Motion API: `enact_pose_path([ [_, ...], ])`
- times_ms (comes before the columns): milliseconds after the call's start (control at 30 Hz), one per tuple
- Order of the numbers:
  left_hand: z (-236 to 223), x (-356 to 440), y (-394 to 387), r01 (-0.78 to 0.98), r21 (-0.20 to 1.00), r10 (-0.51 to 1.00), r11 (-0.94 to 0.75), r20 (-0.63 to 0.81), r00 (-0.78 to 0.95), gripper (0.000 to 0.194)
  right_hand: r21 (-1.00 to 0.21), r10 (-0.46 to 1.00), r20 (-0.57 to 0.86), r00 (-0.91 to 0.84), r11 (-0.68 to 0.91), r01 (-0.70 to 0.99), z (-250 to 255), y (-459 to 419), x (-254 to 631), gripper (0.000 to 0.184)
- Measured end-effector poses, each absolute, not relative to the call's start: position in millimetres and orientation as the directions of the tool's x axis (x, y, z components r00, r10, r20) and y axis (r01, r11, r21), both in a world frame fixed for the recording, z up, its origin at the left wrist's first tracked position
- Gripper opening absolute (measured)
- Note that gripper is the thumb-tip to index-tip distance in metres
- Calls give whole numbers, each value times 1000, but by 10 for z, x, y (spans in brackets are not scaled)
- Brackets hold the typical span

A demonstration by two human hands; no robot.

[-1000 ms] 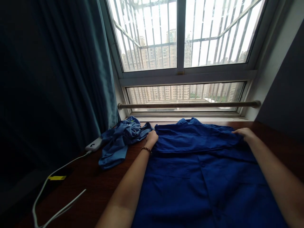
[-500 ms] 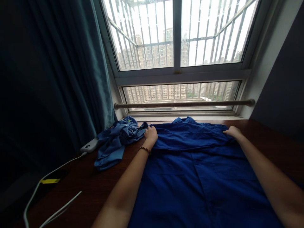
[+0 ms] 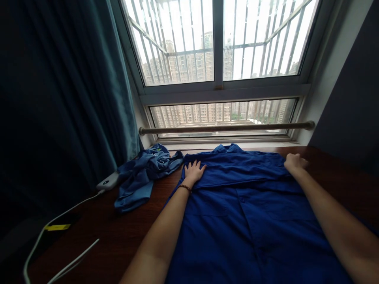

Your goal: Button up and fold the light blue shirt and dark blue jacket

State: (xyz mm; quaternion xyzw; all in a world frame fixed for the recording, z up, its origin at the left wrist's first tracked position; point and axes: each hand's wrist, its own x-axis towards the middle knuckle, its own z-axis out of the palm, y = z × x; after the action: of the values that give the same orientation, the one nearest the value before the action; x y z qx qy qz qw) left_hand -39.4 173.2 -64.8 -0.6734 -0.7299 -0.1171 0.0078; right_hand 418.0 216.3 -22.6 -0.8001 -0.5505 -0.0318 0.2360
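Observation:
A dark blue button-front work shirt [image 3: 225, 232] lies spread before me, its far part a folded, wrinkled band. On that band's left end my left hand [image 3: 194, 172] rests flat, fingers spread, with a beaded bracelet at the wrist. My right hand [image 3: 294, 162] is closed at the shirt's far right corner, slightly blurred; its fingertips are partly hidden, and the cloth edge meets the thumb side. Left of the shirt, a crumpled lighter blue garment [image 3: 136, 185] is heaped near the window.
The dark reddish wooden surface [image 3: 97, 221] holds a white device [image 3: 108, 181] with a white cable [image 3: 68, 209] and a yellow strip [image 3: 57, 227]. A blue curtain [image 3: 118, 98] hangs at left. Along the barred window runs a metal rail [image 3: 225, 128].
My left hand has released its pinch on the shirt's left corner and flattened onto the cloth. My right hand has shifted slightly right at the other corner. The view has tilted slightly.

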Motion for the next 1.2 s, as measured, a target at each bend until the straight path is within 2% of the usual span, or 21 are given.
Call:
enact_pose_path([
  [100, -651, -430, 1766, 984, 160, 976, 72, 191, -102, 69, -200, 883, 364, 296, -237, 951, -199, 2182, 3938, 35],
  [167, -664, -448, 1781, 983, 154, 969, 96, 213, -127, 68, -187, 904, 396, 161, -93, 978, -192, 2184, 3709, 38],
  [233, -680, -464, 1793, 984, 142, 963, 111, 230, -142, 69, -203, 932, 348, 103, -32, 979, -251, 2164, 3492, 47],
  [333, -699, -479, 1806, 985, 126, 964, 114, 226, -140, 69, -250, 966, 135, 221, -183, 951, -462, 2129, 3304, 67],
  [400, -703, -483, 1817, 987, 120, 968, 109, 214, -133, 69, -240, 958, 35, 283, -267, 933, -610, 2140, 3287, 74],
  [533, -673, -485, 1872, 989, 120, 976, 88, 188, -110, 68, -216, 967, 34, 254, -241, 946, -741, 2266, 3373, 77],
  [833, -549, -414, 2284, 977, 171, 982, 127, 114, -147, 66, -214, 975, 23, 223, -213, 953, -686, 2729, 3421, 79],
  [933, -541, -398, 2440, 959, 228, 976, 169, 100, -195, 65, -225, 975, 36, 221, -207, 952, -686, 2858, 3416, 77],
  [1033, -545, -419, 2533, 896, 353, 913, 268, 205, -354, 65, -263, 957, 122, 262, -224, 939, -700, 2941, 3486, 72],
  [1100, -537, -463, 2556, 794, 499, 819, 347, 252, -516, 62, -307, 908, 202, 368, -298, 904, -712, 2988, 3610, 70],
  [1200, -491, -569, 2570, 653, 643, 745, 400, 186, -640, 54, -387, 807, 230, 543, -436, 812, -711, 3061, 3884, 75],
])
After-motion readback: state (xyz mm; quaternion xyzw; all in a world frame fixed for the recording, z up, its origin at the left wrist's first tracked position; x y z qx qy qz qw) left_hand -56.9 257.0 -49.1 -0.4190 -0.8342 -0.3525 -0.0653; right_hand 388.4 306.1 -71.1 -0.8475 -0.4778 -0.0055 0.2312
